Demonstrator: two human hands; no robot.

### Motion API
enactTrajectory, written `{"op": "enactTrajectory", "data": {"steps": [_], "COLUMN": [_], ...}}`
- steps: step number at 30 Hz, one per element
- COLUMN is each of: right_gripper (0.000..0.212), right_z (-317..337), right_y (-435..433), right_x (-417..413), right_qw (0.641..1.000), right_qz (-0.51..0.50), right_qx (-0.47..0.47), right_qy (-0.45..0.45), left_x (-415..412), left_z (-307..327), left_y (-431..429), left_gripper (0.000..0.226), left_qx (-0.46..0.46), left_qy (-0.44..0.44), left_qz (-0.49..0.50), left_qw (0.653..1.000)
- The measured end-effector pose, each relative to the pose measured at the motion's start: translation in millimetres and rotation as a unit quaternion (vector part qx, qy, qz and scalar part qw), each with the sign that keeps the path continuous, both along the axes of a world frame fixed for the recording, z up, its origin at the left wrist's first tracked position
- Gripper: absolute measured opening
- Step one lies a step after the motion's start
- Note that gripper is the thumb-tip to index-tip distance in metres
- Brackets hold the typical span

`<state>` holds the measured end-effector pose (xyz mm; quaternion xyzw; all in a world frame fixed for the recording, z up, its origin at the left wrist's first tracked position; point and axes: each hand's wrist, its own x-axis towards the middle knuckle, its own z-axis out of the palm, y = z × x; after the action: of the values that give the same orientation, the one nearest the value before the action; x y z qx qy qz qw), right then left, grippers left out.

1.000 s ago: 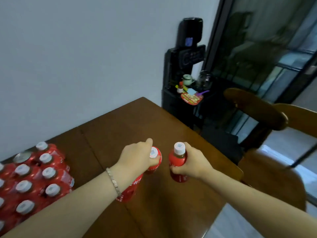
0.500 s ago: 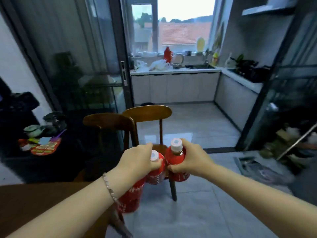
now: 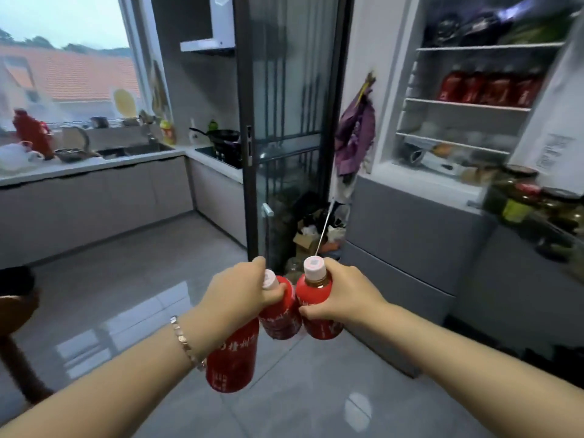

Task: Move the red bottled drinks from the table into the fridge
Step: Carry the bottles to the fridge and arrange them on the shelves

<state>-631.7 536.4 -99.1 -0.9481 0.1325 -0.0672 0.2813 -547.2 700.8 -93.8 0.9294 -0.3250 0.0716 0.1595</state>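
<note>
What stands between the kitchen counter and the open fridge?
A dark-framed glass door and a hanging purple cloth, in the head view.

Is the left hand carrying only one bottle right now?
No, the left hand grips two red drinks by their necks, a lower bottle and an upper bottle beside it.

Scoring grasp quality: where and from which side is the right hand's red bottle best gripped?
Take the red bottle at the shoulder below its white cap, from its right, as the right hand does: it is near upright and narrows there, and two bottles in the left hand crowd its left side.
</note>
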Motion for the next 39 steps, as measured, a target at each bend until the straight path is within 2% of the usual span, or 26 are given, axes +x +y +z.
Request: {"op": "enactTrajectory", "data": {"steps": [6,8,9,17,21,25,33,36,39], "right_gripper": [0.061,0.061,0.06,0.063,0.068,0.061,0.056,0.06,0.062], "right_z": [15,24,30,98,121,140,207,224,233], "right_y": [-129,-173,-176,-340,-416,-499,-688,-733,-784], "right_x": [62,84,86,157,178,203,269,286,300], "right_qw": [0.991,0.984,0.983,0.941,0.918,0.891,0.813,0.783,0.764], "right_qz": [-0.129,-0.176,-0.179,-0.323,-0.366,-0.398,-0.443,-0.478,-0.534], "right_qx": [-0.019,-0.021,-0.021,-0.025,-0.037,-0.032,-0.067,-0.091,-0.141], "right_qy": [-0.009,-0.026,-0.02,-0.101,-0.148,-0.214,-0.37,-0.388,-0.334], "left_x": [98,132,136,246,278,306,355,365,377], "left_z": [19,30,34,110,133,159,243,264,280], "left_y": [-152,-206,-211,-413,-502,-590,-772,-819,-874], "left_gripper": [0.038,0.038,0.038,0.029,0.03,0.029,0.031,0.03,0.026], "left_qx": [-0.027,-0.043,-0.044,-0.12,-0.145,-0.182,-0.273,-0.285,-0.27], "left_qy": [-0.002,-0.03,-0.032,-0.087,-0.118,-0.118,-0.192,-0.218,-0.228], "left_qz": [-0.137,-0.192,-0.193,-0.318,-0.328,-0.335,-0.332,-0.34,-0.35], "left_qw": [0.99,0.98,0.98,0.936,0.926,0.917,0.882,0.869,0.868]}}
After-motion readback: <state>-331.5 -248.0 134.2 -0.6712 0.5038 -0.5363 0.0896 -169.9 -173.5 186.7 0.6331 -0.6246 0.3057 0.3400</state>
